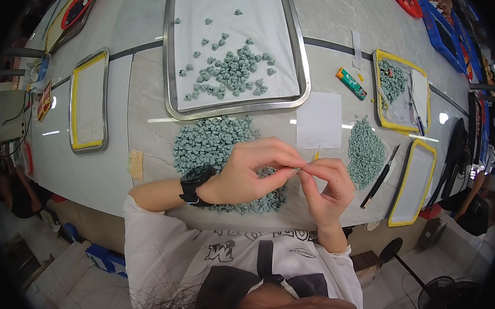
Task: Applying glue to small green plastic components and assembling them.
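Note:
My left hand [258, 169], with a black watch on its wrist, and my right hand [329, 192] meet fingertip to fingertip. Between their pinched thumbs and forefingers sits a tiny grey-green piece [297, 170], mostly hidden by the fingers. Under and beyond my left hand spreads a big pile of small grey-green pieces [206, 144]. A second pile of smaller green pieces [365, 155] lies to the right of my right hand. Beyond the large pile, a metal tray [236, 110] lined with white holds more of the chunky pieces [238, 67], loosely scattered.
Right of the small pile lies a black pen-like tool [379, 184]. A white paper square [319, 122] and a green-and-orange box [351, 83] lie farther off. Yellow-edged trays stand at left [73, 106], right [394, 210] and far right [377, 114].

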`<state>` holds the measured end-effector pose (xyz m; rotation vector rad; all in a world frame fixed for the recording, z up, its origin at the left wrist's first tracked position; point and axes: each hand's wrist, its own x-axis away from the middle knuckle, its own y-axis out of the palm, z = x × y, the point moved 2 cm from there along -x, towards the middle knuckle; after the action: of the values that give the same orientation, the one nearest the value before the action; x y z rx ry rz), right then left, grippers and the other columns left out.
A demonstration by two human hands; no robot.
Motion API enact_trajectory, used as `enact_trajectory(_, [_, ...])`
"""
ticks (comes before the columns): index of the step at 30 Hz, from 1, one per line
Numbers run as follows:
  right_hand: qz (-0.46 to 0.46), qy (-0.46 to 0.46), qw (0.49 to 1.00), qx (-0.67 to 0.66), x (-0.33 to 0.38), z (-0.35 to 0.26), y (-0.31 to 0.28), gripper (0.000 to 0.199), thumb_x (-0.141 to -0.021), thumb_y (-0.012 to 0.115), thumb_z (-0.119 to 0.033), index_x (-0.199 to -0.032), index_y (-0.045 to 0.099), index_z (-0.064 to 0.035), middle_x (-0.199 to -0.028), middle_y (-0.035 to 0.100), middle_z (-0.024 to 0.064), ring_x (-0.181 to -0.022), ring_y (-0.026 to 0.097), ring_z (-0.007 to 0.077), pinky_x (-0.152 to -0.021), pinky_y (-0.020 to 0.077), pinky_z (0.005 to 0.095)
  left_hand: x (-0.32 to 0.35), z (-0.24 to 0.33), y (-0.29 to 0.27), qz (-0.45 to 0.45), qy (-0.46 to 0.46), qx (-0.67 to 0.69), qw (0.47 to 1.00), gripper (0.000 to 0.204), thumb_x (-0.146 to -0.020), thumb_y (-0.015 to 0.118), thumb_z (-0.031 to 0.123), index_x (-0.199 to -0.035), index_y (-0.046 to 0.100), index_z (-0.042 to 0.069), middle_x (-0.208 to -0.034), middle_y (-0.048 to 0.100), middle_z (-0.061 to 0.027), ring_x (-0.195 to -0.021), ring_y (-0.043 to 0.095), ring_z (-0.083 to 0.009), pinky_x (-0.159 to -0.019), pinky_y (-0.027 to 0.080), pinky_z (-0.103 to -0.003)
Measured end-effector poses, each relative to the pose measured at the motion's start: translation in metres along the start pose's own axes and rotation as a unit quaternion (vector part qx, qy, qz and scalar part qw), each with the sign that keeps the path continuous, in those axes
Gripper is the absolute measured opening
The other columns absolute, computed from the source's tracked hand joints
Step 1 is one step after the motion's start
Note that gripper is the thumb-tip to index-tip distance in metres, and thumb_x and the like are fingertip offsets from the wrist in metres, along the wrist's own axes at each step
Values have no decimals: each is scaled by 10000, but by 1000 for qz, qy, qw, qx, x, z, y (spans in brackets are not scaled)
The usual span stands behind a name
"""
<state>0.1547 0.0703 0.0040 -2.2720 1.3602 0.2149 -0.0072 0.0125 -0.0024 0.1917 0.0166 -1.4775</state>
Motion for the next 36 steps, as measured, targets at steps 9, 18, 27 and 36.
enact_trajectory(9, [-14,16,999,-43,0,5,-3,199,-699,705,71,-883,663,7,-842,624,105,-718,601,174,-630,468,260,-4,4,-3,-24,27,-35,999,221,-758,660,-96,-961,678,-8,-968,636,-107,-872,611,-162,-716,484,-256])
enact_trajectory(18, [-147,88,977,129,-3,2,-54,765,-536,851,-184,-1222,543,-45,-924,564,95,-798,555,222,-688,464,325,-5,-2,-6,-38,-132,213,967,303,-804,590,-138,-1095,596,-56,-1095,536,-109,-955,597,-162,-889,527,-309])
enact_trajectory(27, [-275,41,949,149,14,20,-47,644,-585,839,-208,-1155,549,-130,-866,475,74,-791,487,229,-671,433,329,-6,4,-5,-56,-261,278,923,238,-871,550,-43,-1108,574,-57,-1122,588,-147,-945,631,-191,-876,524,-319])
enact_trajectory(36, [-25,-69,983,-170,11,-8,-29,608,-838,491,-661,-1057,478,-94,-727,598,94,-772,575,291,-603,482,393,-2,3,-6,-69,-305,317,895,266,-825,581,-71,-1090,582,-41,-1038,634,-133,-894,653,-176,-832,527,-276])
